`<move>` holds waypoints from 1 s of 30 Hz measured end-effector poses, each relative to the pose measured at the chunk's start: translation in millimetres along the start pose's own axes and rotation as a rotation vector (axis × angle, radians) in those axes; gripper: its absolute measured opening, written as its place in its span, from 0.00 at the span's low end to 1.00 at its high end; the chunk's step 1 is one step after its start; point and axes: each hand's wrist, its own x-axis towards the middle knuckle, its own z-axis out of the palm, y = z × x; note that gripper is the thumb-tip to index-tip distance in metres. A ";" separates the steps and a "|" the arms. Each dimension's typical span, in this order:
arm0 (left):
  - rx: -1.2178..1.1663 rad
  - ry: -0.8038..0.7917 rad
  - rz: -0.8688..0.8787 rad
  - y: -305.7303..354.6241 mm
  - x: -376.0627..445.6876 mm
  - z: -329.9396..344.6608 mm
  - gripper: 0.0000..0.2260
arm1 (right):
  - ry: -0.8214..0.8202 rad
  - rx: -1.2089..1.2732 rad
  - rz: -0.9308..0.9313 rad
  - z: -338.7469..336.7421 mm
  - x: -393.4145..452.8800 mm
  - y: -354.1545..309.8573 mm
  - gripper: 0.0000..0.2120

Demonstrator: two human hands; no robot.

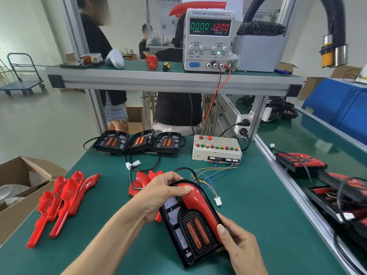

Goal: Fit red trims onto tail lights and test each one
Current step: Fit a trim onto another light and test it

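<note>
A black tail light (188, 233) with two orange lenses lies tilted in front of me. A glossy red trim (200, 203) sits along its right edge. My left hand (158, 195) grips the light's top end, thumb pressing on the trim. My right hand (236, 243) holds the lower right edge, thumb on the trim. Several loose red trims (59, 203) lie on the green mat at left, and more red trims (143, 181) lie behind my left hand. Three bare tail lights (139, 142) stand in a row at the back.
A white test box (216, 148) with coloured buttons sits at back right, its coloured wires ending in a white connector (218, 201). A power supply (208, 38) reads 12.00 V on the shelf. Finished lights (301, 161) lie at right. A cardboard box (17, 187) stands at left.
</note>
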 end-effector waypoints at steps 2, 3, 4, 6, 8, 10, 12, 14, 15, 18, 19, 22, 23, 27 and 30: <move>0.004 0.010 0.003 -0.5 0.0 0.4 0.08 | 0.011 -0.013 -0.003 -0.6 0.4 3.6 0.16; 0.001 0.012 0.006 -0.8 -0.6 0.2 0.08 | 0.012 -0.015 -0.005 -1.0 0.0 3.9 0.16; 0.001 0.012 0.012 -1.4 -1.3 0.0 0.08 | 0.012 -0.019 -0.007 -1.4 -0.4 3.7 0.16; 0.024 0.007 0.032 -2.1 -2.7 -0.3 0.08 | 0.012 -0.030 -0.013 -1.8 -1.7 3.5 0.15; 0.047 0.005 0.045 -2.2 -3.4 0.5 0.08 | 0.013 -0.041 -0.008 -1.7 -2.5 3.4 0.16; 0.047 0.006 0.047 -1.3 -3.6 1.5 0.08 | 0.015 -0.041 -0.010 -1.2 -2.6 1.7 0.17; 0.040 0.006 0.037 0.0 -3.9 2.0 0.08 | 0.020 -0.056 -0.014 -0.2 -3.8 -1.9 0.17; 0.038 0.007 0.031 1.4 -4.2 1.6 0.09 | 0.020 -0.107 -0.030 2.9 -6.1 -6.6 0.17; 0.038 0.008 0.029 1.8 -4.5 1.4 0.09 | 0.033 -0.167 -0.047 4.7 -6.6 -9.6 0.15; 0.075 0.004 0.040 3.3 -5.3 3.5 0.08 | 0.132 -0.443 -0.127 9.0 -0.2 -22.8 0.12; 0.103 0.000 0.050 3.5 -5.4 5.5 0.08 | 0.144 -0.478 -0.153 11.0 4.1 -29.1 0.15; 0.154 -0.009 0.081 4.4 -6.7 12.9 0.08 | 0.041 -0.453 -0.113 21.9 21.5 -55.3 0.23; 0.166 -0.013 0.089 5.3 -6.8 14.8 0.08 | -0.012 -0.442 -0.098 25.7 28.1 -62.2 0.24; 0.173 0.007 0.078 6.0 -8.7 17.0 0.10 | -0.062 -0.423 -0.023 40.3 44.3 -73.7 0.28; 0.123 -0.001 0.050 6.1 -12.5 12.8 0.07 | -0.079 -0.379 -0.018 41.3 45.1 -71.2 0.24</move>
